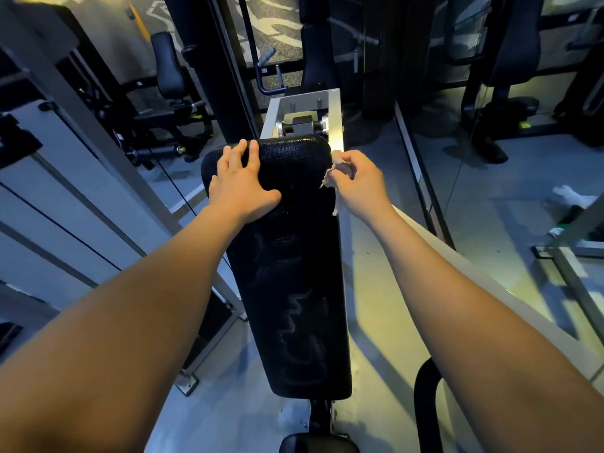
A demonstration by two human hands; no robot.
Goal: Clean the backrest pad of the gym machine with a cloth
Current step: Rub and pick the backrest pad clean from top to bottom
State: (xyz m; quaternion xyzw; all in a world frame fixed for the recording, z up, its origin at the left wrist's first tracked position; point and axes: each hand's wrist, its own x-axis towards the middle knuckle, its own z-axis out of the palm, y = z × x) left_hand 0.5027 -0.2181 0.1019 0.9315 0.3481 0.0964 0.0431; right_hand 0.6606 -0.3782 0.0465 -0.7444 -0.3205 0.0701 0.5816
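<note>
Head view, looking down the length of the backrest pad, which runs from just below my arms up to the metal bracket at its top end, black and pebbled, tilted away from me. My left hand lies flat on the pad's upper left corner, fingers spread and reaching over the top edge, thumb out across the face; I'd say it's there to brace the pad so it doesn't rock while the other hand wipes. My right hand is at the pad's upper right edge, fingers curled around a bunched pale cloth, with a loose tail of it hanging down along the pad's side. The cloth meets the edge, not the face, so my guess is I'm doing the side trim or about to sweep inward. Pale swirly streaks show on the pad's lower half; wipe residue or dirt, can't tell which. The seat pad is just visible below the backrest. Other machines stand behind on the left, one with a small yellow knob. Something white lies on the floor at right, too blurred to name. No brand, label or readable writing anywhere in view.
</note>
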